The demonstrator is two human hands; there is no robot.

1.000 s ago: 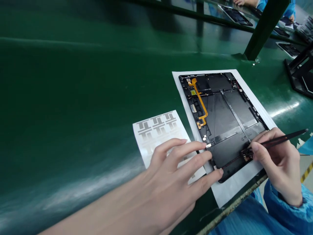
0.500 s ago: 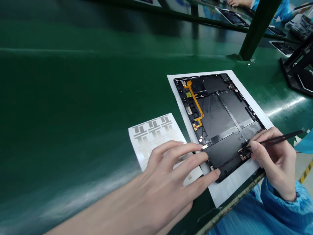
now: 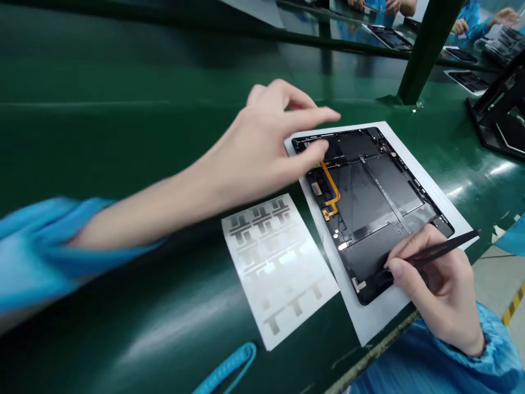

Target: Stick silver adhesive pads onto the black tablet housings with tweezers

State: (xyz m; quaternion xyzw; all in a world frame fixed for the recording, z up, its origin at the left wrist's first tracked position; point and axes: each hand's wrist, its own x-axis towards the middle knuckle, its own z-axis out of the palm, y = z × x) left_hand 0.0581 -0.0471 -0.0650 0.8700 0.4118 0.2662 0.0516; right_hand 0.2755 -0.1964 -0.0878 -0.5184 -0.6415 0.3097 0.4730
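**Bench stock, left to right: opened tablet under my two hands**

1. Green work surface (image 3: 123, 137). Glossy and dark, it runs the full width of the view.
2. My blue sleeve (image 3: 41, 246). It is blurred at the left edge, and the bare forearm reaches rightward from it.
3. Blue coiled cord (image 3: 229, 365). One loop lies on the surface at the near edge, just below the sticker sheet.
4. Sticker sheet (image 3: 279, 262). This is a white backing with grey T-shaped pieces in rows. It lies flat, just beside the left edge of the white paper.
5. My left hand (image 3: 266, 148). It hovers above the tablet's far left corner with the fingers loosely spread and pointing right. Nothing is in it, and I cannot tell whether a fingertip touches the frame.
6. Tablet (image 3: 369, 202). It lies with its back cover off and its black interior exposed, flat on the white paper (image 3: 381, 323) near the bench's front edge. An orange flex cable (image 3: 332, 191) runs down its left side.
7. My right hand (image 3: 435, 284). It is closed in a pen grip on the tweezers (image 3: 438, 251). The tip is down at the tablet's near edge, and the hand rests on the paper.
8. Green post (image 3: 426, 49). It stands upright behind the tablet.
9. Black stand (image 3: 496, 115). It sits at the far right.
10. Other tablets (image 3: 389, 35). They lie on the far bench, with a co-worker's hands (image 3: 394, 5) beside them.
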